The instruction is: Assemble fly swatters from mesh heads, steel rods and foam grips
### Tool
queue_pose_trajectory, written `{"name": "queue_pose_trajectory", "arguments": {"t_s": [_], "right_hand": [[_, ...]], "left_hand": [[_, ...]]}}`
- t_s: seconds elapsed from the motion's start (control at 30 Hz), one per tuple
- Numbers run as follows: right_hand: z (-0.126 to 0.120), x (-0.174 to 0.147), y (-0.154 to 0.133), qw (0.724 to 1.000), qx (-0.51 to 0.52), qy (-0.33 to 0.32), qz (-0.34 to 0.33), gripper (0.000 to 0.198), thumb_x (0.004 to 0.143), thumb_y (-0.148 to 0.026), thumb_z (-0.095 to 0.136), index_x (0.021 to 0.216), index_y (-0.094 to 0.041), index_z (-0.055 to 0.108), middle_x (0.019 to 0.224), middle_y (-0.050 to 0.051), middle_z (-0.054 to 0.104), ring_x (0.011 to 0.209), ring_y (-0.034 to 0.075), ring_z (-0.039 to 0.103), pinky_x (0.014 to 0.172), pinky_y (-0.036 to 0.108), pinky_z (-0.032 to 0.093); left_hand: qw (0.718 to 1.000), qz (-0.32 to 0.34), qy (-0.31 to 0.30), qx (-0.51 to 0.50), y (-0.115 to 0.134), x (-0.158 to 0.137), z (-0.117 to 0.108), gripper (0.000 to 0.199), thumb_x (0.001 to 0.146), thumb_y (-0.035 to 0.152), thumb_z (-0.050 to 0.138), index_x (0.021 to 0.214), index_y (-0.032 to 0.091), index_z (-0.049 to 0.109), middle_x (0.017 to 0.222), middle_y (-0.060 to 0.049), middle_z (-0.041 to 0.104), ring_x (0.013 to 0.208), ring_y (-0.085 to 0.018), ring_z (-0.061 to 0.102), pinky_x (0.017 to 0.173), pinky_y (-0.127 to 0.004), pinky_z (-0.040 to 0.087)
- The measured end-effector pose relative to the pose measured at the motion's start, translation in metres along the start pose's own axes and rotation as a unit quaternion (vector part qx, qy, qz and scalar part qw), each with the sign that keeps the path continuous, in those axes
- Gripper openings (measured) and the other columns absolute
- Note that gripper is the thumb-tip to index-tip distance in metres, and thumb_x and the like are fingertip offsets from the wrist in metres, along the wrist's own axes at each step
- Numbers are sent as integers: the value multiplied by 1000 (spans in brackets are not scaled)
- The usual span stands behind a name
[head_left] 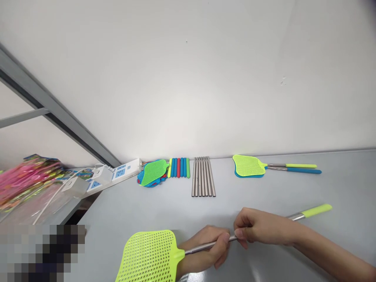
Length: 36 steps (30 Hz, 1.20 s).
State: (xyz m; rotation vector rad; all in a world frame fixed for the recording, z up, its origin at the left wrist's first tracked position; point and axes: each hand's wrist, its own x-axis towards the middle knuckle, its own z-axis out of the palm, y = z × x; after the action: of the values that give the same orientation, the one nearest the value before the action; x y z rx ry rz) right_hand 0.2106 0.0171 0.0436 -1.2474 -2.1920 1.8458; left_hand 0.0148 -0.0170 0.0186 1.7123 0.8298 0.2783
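Hands (pixel 205 248) (pixel 258 229) I see pinching the swatter (pixel 152 256) rod, left by the head; steel rods (pixel 203 176) at twelve o'clock.

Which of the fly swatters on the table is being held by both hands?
The yellow-green swatter nearest the camera: left hand and right hand hold its metal rod. The finished pair and the stack of heads lie untouched by the wall.

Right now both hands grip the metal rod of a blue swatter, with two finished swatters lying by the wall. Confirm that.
Not quite: the swatter in hand is yellow-green, not blue, as the head view shows. The left hand and right hand do grip its metal rod, and two finished swatters lie by the wall.
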Motion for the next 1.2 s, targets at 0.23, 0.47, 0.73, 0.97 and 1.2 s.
{"name": "queue_pose_trajectory", "arguments": {"t_s": [0.23, 0.47, 0.73, 0.97, 1.2], "right_hand": [[-2, -2, -4, 999, 52, -11, -8, 33, 80, -42, 45, 67, -14, 57, 56, -4, 37, 53, 8, 31, 48, 19, 24], [-8, -2, -6, 997, 69, -11, -43, 35, 78, -46, 48, 69, -14, 58, 53, -5, 36, 50, 7, 31, 47, 19, 24], [-16, 6, 4, 995, 66, 59, -49, 36, 80, -45, 46, 75, -13, 61, 51, -5, 38, 46, 6, 30, 44, 18, 22], [-17, 9, 11, 994, 100, 41, -30, 38, 77, -47, 48, 77, -11, 62, 51, -5, 38, 45, 5, 29, 40, 17, 19], [-14, 12, 17, 996, 84, 6, -28, 41, 81, -47, 43, 80, -12, 63, 52, -4, 41, 44, 6, 30, 42, 17, 23]], "left_hand": [[995, -76, 55, -43, 10, 0, -4, 48, 88, 44, 17, 58, 16, 43, 46, 5, 39, 50, -7, 38, 59, -19, 35], [974, -23, 75, -213, -1, 6, -2, 33, 85, 42, 34, 73, 14, 46, 48, 6, 41, 39, -5, 30, 40, -19, 21], [850, -69, 38, -521, -2, 17, 13, 42, 80, 52, 28, 73, 16, 47, 43, 6, 40, 30, -6, 27, 44, -24, 30], [922, -46, -9, -384, 34, 4, 13, 46, 66, 58, 50, 60, 12, 50, 48, 0, 46, 43, -7, 40, 45, -21, 27], [981, 3, 172, -85, 74, -22, -44, 35, 87, 39, 31, 68, 16, 50, 55, 2, 49, 57, -10, 46, 64, -23, 36]]}}
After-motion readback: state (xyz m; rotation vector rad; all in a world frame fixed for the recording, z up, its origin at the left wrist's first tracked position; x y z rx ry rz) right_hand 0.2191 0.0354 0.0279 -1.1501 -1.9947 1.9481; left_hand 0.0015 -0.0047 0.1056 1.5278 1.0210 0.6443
